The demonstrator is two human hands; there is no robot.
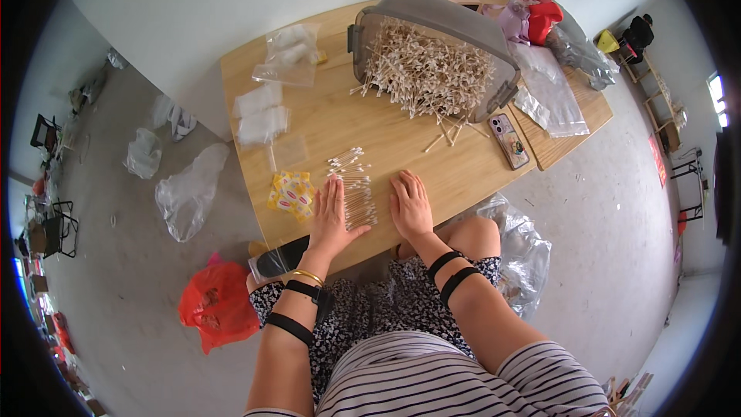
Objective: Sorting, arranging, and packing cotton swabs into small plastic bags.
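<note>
A loose row of cotton swabs lies on the wooden table in front of me, the sticks roughly parallel. My left hand rests along the row's left side, fingers stretched out and thumb reaching across its near end. To the right of the row, apart from it, my right hand lies on the tabletop with its fingers extended and nothing held. Beyond both hands, a grey plastic bin leans on its side, with a heap of cotton swabs at its mouth. A few swabs have spilled onto the table.
Yellow printed cards sit left of my left hand. Clear plastic bags lie farther back on the left. A phone is near the right edge. A red bag and clear bags are on the floor.
</note>
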